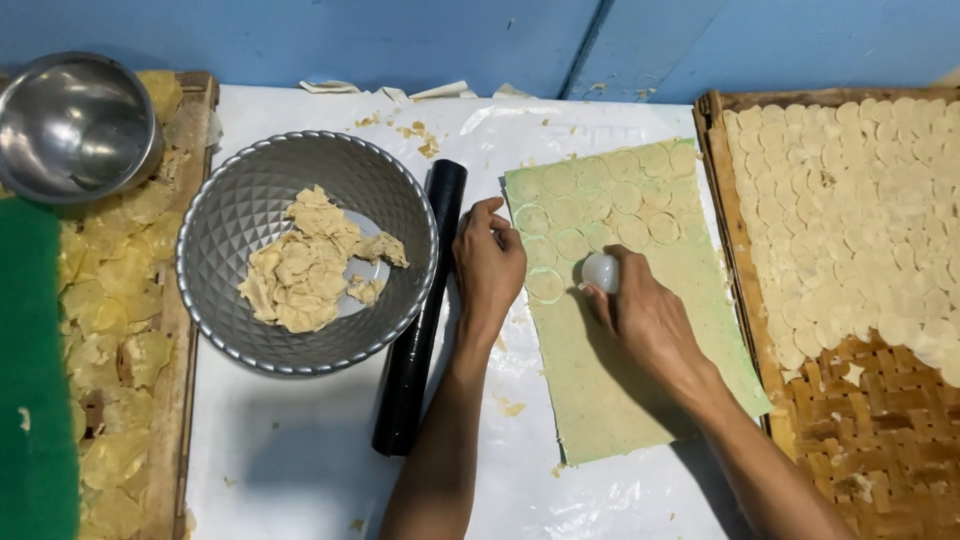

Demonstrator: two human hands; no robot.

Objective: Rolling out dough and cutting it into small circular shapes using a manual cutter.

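Note:
A thin pale-green sheet of rolled dough point(620, 370) lies on the white work surface, its far half marked with several cut circles. My right hand point(645, 315) presses a small round white cutter point(601, 272) onto the sheet beside the cut circles. My left hand point(488, 265) rests with fingers curled on the sheet's left edge, next to a black rolling pin point(420, 310).
A faceted metal bowl point(240, 210) holding dough scraps stands left of the pin. A woven bamboo tray point(880, 440) at right carries several cut discs. Another tray point(120, 330) at left holds yellowish pieces and a steel bowl point(75, 125). A blue wall runs behind.

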